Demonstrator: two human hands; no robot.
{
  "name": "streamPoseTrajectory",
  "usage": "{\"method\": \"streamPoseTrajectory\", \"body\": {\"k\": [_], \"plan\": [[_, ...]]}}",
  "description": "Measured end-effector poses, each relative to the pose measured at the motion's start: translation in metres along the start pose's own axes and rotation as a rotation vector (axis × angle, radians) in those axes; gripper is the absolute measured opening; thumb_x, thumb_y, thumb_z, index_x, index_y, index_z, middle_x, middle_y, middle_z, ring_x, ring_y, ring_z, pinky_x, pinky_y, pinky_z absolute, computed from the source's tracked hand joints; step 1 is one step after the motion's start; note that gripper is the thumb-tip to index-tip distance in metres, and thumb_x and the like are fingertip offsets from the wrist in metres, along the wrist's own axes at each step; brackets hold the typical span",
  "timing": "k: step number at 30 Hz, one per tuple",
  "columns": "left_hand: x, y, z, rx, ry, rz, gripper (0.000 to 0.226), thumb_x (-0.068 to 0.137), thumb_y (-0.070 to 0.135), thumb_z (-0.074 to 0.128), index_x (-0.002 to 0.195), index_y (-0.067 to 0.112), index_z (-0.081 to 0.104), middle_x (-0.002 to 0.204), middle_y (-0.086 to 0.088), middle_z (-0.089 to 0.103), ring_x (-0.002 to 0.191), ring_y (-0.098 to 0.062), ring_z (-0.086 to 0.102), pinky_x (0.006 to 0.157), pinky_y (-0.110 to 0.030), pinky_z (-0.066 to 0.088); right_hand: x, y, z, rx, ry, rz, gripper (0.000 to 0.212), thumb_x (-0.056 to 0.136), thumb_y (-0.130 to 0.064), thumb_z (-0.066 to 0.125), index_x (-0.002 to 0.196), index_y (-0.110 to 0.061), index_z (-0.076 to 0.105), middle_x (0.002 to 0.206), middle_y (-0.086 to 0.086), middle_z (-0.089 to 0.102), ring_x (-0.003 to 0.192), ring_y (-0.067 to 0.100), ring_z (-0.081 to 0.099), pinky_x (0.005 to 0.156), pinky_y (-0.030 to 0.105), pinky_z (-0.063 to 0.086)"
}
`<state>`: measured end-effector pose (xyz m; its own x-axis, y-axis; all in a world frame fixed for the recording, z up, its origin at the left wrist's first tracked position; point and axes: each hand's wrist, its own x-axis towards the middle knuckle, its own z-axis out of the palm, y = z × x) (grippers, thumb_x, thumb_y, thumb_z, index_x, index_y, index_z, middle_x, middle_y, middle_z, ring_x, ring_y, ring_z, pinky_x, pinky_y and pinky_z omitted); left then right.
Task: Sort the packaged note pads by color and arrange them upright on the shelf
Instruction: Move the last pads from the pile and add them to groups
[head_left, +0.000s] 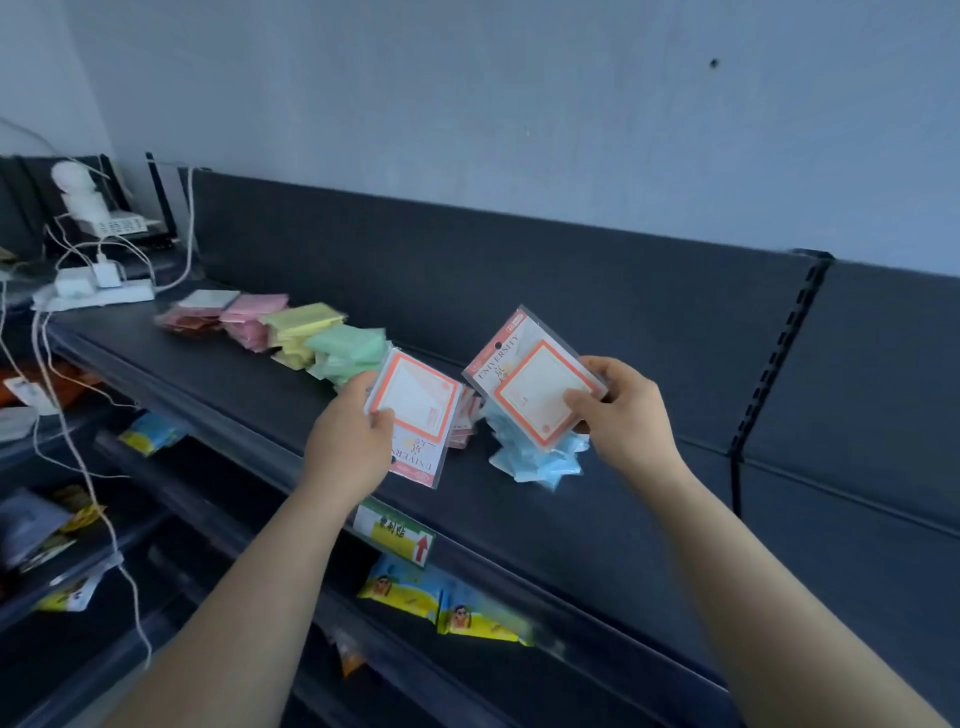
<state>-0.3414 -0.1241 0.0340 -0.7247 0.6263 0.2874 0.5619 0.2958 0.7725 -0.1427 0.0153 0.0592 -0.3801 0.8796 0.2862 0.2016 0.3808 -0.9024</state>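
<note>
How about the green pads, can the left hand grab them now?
Probably not yet. The left hand sits right beside the green pads with nothing between, but it holds an orange-framed pack, so it would likely have to set that down first.

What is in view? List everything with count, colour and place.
shelf: one, dark
left pack: one, orange-bordered, in left hand
right pack: one, orange-bordered, in right hand
red pile, pink pile, yellow pile, green pile: one each, shelf's left
blue pile: one, shelf, beside right hand
power strip: one, white, far left
price label: one, red arrow, shelf edge
yellow packets: several, lower shelf
left hand: one, gripping left pack
right hand: one, gripping right pack
</note>
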Motion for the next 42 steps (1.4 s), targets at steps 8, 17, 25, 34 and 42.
{"method": "streamPoseTrajectory", "body": {"k": [8,17,25,34,42], "plan": [[0.059,-0.030,0.021,0.017,-0.084,0.001,0.034,0.098,0.013,0.042,0.130,0.020,0.050,0.121,0.000,0.061,0.100,-0.019,0.060,0.073,-0.033,0.049,0.047,0.001,0.026,-0.004,0.021,0.013,0.023,0.088,-0.007,0.060,0.099,-0.027,0.063,0.093,-0.009,0.070,0.084,0.014,0.069,0.080,0.040,0.058],[0.114,-0.049,0.045,0.165,-0.248,0.103,0.029,0.095,0.015,0.053,0.121,0.002,0.048,0.116,-0.014,0.053,0.093,-0.021,0.048,0.074,-0.027,0.035,0.062,-0.011,0.055,-0.104,0.124,0.076,0.016,0.091,-0.012,0.060,0.102,-0.023,0.064,0.092,-0.008,0.071,0.082,0.012,0.068,0.060,0.021,0.050],[0.133,-0.075,0.026,0.168,-0.376,0.274,0.048,0.096,0.022,0.053,0.141,0.009,0.040,0.138,-0.007,0.047,0.125,-0.021,0.047,0.103,-0.033,0.039,0.064,-0.024,0.111,-0.315,0.179,0.117,0.011,0.088,-0.014,0.063,0.097,-0.015,0.069,0.088,0.000,0.072,0.076,0.017,0.066,0.068,0.032,0.053],[0.153,-0.097,-0.018,0.081,-0.247,0.468,0.033,0.095,0.024,0.055,0.126,0.015,0.059,0.119,0.001,0.063,0.110,-0.015,0.057,0.091,-0.030,0.047,0.074,-0.028,0.169,-0.586,0.110,0.145,0.012,0.084,-0.015,0.063,0.085,-0.005,0.057,0.078,0.005,0.059,0.070,0.026,0.054,0.051,0.027,0.037],[0.162,-0.107,-0.035,0.146,-0.230,0.525,0.036,0.095,0.028,0.053,0.128,0.015,0.058,0.121,0.002,0.062,0.114,-0.016,0.054,0.093,-0.031,0.046,0.071,-0.023,0.194,-1.248,-0.027,0.075,0.015,0.092,-0.030,0.051,0.083,-0.018,0.046,0.087,0.000,0.044,0.079,0.022,0.044,0.100,0.035,0.027]]}}
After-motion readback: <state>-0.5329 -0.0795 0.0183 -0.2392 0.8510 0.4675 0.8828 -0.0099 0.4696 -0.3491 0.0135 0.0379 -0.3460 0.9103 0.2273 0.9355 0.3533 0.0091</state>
